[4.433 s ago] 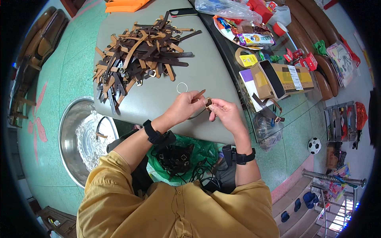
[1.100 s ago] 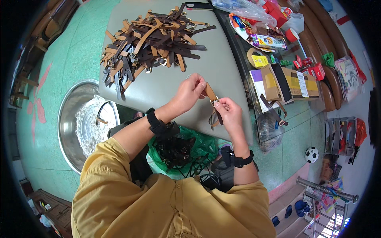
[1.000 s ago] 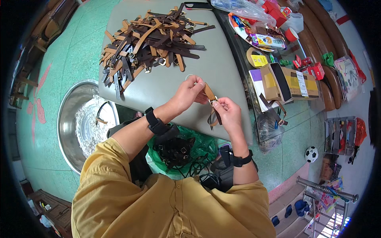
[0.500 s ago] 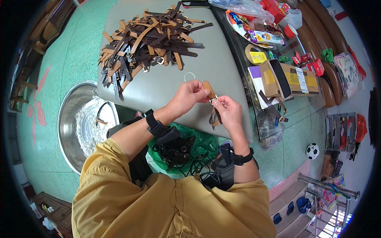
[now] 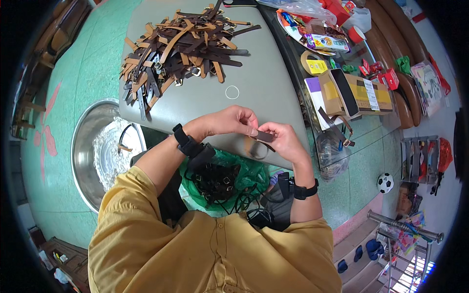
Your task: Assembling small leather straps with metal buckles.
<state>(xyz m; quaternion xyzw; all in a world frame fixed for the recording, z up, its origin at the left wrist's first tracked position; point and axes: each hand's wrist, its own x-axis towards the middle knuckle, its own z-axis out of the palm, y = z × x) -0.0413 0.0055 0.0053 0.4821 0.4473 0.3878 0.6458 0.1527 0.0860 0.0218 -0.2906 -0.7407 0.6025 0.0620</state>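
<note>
Over the near edge of the grey tabletop (image 5: 205, 105), my hands meet at a brown leather strap (image 5: 265, 136). Its dark side faces up between them, and a curved tan and dark length hangs below. Thumb and fingers of my left hand (image 5: 232, 120) pinch one end. My right hand (image 5: 289, 141) grips the strap just to the right, fingers closed on it. Whether the buckle lies under my fingers cannot be seen. Farther off, a heap of brown and tan buckled straps (image 5: 183, 49) covers the far left of the tabletop. A thin white ring (image 5: 232, 86) lies just beyond my left hand.
Below the table edge sits a green plastic bag (image 5: 254, 178) with dark buckled straps. At left stands a wide metal basin (image 5: 80, 161) holding white material and one strap. A side table at right bears a cardboard box (image 5: 373, 97), phone (image 5: 344, 93) and snack packets (image 5: 327, 43).
The strap has turned from showing its tan face and buckle to showing its dark side, looped below. Both hands have shifted slightly nearer, away from the white ring.
</note>
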